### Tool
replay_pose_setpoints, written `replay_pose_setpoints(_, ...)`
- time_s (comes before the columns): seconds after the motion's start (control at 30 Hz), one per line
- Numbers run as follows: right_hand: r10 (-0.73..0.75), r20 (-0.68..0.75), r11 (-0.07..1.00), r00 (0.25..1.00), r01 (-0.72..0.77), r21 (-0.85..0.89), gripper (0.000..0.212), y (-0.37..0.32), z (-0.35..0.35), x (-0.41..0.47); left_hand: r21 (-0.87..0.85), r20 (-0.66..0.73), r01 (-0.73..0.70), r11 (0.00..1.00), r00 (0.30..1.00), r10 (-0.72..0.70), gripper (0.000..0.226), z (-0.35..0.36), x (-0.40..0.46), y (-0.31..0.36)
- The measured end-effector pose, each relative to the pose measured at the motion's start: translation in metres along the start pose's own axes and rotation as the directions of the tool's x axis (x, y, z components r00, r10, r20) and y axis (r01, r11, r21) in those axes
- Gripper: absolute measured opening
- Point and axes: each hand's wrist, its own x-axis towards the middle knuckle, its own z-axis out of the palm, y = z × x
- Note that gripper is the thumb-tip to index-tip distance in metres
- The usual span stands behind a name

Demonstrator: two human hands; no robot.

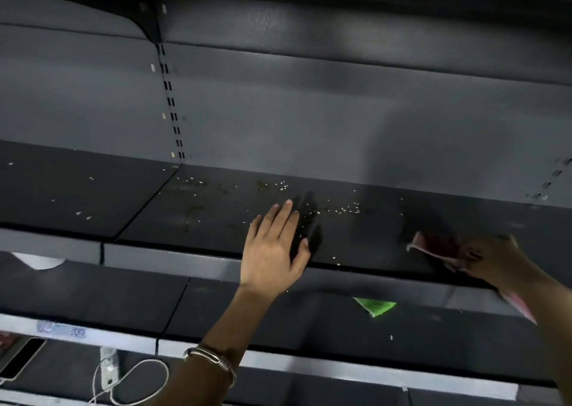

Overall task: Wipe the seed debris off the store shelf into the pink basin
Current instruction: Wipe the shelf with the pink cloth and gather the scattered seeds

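Observation:
Pale seed debris (340, 210) lies scattered over the dark grey store shelf (365, 238), mostly toward the back and middle. My left hand (274, 247) rests flat on the shelf near its front edge, fingers together and extended, holding nothing. My right hand (498, 258) at the right grips a crumpled pink cloth (439, 247) pressed on the shelf. A pink edge (517, 305) shows under my right forearm; whether it is the basin I cannot tell.
A green item (376, 306) lies on the lower shelf (93, 294). Further down at the left are a phone (21, 357), a white power strip with cable (108, 367) and a price label (62, 328). An upper shelf bracket (148, 21) overhangs.

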Motion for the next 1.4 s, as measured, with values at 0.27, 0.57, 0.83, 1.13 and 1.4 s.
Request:
replay_pose_setpoints(0.27, -0.428, 0.185, 0.795, 0.884, 0.272, 0.542, 0.049, -0.058, 0.0, -0.042, -0.009, 0.059, -0.032, 0.999, 0.998, 0.033, 0.053, -0.002, -0.001, -0.001)
replay_pose_setpoints(0.57, -0.659, -0.1, 0.649, 0.746, 0.63, 0.426, 0.034, -0.171, 0.063, -0.028, 0.004, 0.17, 0.064, 0.998, 0.983, -0.064, 0.054, -0.005, 0.004, 0.001)
replay_pose_setpoints(0.83, -0.554, -0.016, 0.583, 0.832, 0.402, 0.706, 0.03, -0.098, -0.001, -0.021, -0.059, 0.162, 0.123, 0.991, 0.98, -0.112, 0.06, -0.008, 0.004, 0.002)
replay_pose_setpoints(1.13, -0.606, 0.114, 0.731, 0.787, 0.495, 0.47, 0.038, -0.092, 0.024, -0.028, -0.102, 0.17, 0.133, 0.986, 0.979, -0.114, 0.062, -0.008, 0.003, 0.002)
replay_pose_setpoints(1.4, -0.763, 0.044, 0.562, 0.645, 0.628, 0.537, 0.015, -0.199, 0.068, -0.023, -0.135, 0.161, 0.083, 0.987, 0.985, -0.061, 0.065, -0.012, 0.003, -0.001)
